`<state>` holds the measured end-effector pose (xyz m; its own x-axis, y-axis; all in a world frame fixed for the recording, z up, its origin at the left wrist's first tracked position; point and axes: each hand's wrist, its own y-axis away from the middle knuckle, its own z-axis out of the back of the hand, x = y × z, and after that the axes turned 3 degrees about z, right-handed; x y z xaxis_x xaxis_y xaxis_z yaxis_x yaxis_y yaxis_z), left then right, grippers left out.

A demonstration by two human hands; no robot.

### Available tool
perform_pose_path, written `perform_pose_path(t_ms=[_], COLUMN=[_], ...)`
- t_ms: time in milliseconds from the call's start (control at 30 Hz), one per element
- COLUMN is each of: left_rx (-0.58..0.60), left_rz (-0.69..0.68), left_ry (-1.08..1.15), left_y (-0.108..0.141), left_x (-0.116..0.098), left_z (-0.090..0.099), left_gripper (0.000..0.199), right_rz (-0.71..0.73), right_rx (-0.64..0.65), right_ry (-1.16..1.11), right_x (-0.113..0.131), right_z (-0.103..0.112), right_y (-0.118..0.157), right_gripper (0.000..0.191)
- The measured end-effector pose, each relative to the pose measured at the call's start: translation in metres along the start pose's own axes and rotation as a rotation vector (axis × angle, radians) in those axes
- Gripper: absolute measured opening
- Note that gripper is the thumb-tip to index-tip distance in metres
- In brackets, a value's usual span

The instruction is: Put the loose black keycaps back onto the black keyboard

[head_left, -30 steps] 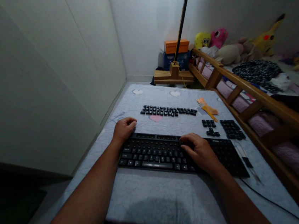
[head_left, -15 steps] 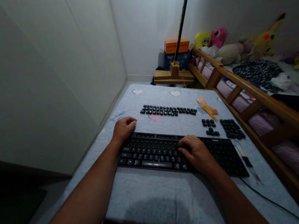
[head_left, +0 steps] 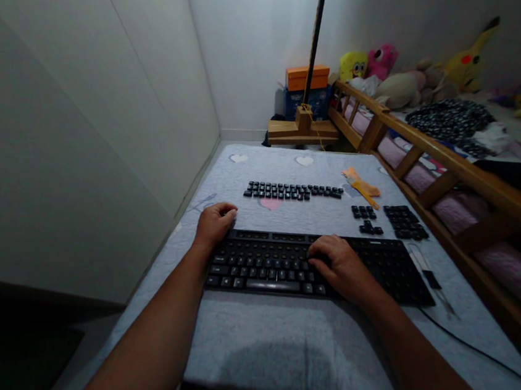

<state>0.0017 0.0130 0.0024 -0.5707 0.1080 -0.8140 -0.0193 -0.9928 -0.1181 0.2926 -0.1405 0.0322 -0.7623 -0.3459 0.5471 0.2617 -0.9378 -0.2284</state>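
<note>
A black keyboard [head_left: 288, 238] lies on the patterned cloth in front of me. White-marked keycaps fill most of its main letter block, while its right end shows bare key positions. My left hand [head_left: 214, 224] rests at the keyboard's back left corner, fingers curled and thumb against them; whatever is between them is hidden. Over the right side of the letter block, my right hand [head_left: 340, 264] has its thumb and fingers closed together, tips touching the keys. Anything in that pinch is too small or covered to make out. Loose black keycaps [head_left: 283, 191] lie in rows behind the keyboard.
Smaller keycap groups [head_left: 363, 212] and a number-pad block [head_left: 403, 222] sit at the right. Near them are a yellow-handled brush [head_left: 363, 193] on an orange cloth [head_left: 368, 180] and a wire keycap puller [head_left: 431, 279]. A wooden bed rail [head_left: 427, 146] borders the right side.
Both hands stay in practically the same places on the keyboard. The view has shifted very slightly; no object has visibly moved.
</note>
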Motion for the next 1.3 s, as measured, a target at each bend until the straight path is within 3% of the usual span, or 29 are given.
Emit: perform_pose_path(t_ms=[1300], left_rx=[-0.007], left_rz=[0.015], left_ry=[0.002], left_y=[0.0007], left_x=[0.0002], left_z=[0.0006], left_gripper=[0.031], right_rz=[0.024], right_rx=[0.039], right_ry=[0.012], right_x=[0.0014], right_z=[0.0002], right_y=[-0.0013], right_gripper=[0.013])
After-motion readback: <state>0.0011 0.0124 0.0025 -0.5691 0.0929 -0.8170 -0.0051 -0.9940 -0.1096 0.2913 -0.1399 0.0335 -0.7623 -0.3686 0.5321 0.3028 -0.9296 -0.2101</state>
